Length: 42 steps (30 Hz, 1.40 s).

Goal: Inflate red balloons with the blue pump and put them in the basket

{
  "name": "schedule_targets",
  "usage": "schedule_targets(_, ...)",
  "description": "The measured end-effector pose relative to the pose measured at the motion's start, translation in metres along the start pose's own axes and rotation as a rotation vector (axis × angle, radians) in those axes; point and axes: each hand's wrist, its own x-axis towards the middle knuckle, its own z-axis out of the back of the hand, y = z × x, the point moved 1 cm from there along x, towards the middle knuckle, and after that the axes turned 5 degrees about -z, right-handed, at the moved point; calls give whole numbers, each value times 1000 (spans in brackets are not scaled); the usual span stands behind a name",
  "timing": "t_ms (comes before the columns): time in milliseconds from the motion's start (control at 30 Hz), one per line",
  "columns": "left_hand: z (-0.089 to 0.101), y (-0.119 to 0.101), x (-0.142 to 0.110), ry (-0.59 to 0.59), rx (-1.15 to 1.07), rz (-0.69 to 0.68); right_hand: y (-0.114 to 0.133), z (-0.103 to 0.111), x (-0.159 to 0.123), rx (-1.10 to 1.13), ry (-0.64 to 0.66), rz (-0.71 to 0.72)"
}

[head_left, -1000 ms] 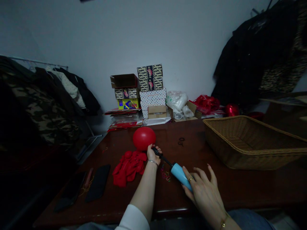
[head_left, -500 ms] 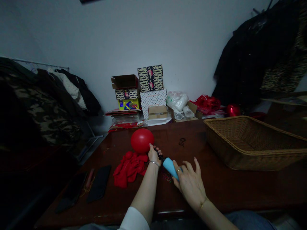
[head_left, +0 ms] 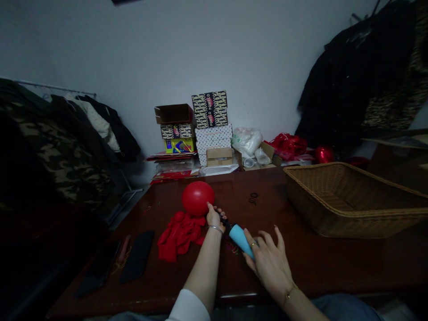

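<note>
My left hand (head_left: 214, 217) is closed at the neck of a red, partly inflated balloon (head_left: 198, 196), where the black nozzle end of a light-blue hand pump (head_left: 241, 240) meets it. My right hand (head_left: 270, 258) grips the pump's blue barrel between thumb and palm, its other fingers raised and spread. The pump slants from the balloon down toward my right palm. Just left of my left hand lies a heap of limp red balloons (head_left: 180, 236). Under the pump are some small coloured rubber bands (head_left: 232, 248), partly hidden.
A wicker basket (head_left: 347, 218) stands at the right of the brown table. Dark bands (head_left: 253, 198) lie mid-table. Two dark phone-like slabs, one nearer the heap (head_left: 137, 256), lie at left. Stacked boxes (head_left: 212, 142) and plastic bags (head_left: 247, 141) stand behind the table.
My right hand has shifted slightly right and down with the pump's blue barrel, away from my left hand. My left hand and the balloon are nearly where they were.
</note>
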Motion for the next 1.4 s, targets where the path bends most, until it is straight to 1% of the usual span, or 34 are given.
schedule_targets(200, 1, -9, 6, -30, 1, -21, -19, 0, -21, 23, -61, 22)
schedule_targets(367, 2, -15, 7, -22, -24, -4, -31, 7, -36, 34, -93, 36)
schedule_targets(467, 2, -14, 6, -10, -50, 19, -35, 11, -39, 31, -101, 39)
schedule_targets(600, 2, -16, 4, 9, -84, 46, -36, 12, -35, 22, -106, 37)
schedule_targets(767, 5, -24, 2, 1, -106, 43, -30, 11, -26, 14, -106, 51)
schedule_targets(867, 6, -25, 1, -11, -101, 44, -20, 14, -19, -17, -75, 57)
schedule_targets(1000, 6, -21, -1, -11, -90, 54, -6, 16, -6, -61, -12, 56)
schedule_targets(1200, 6, -10, 1, 1, -62, 77, 12, 10, 15, -73, 16, 48)
schedule_targets(1300, 8, -10, 2, 7, -53, 85, 16, 7, 19, -67, 29, 46)
schedule_targets(1400, 10, -13, 3, 5, -38, 73, 17, 5, 16, -51, 37, 50)
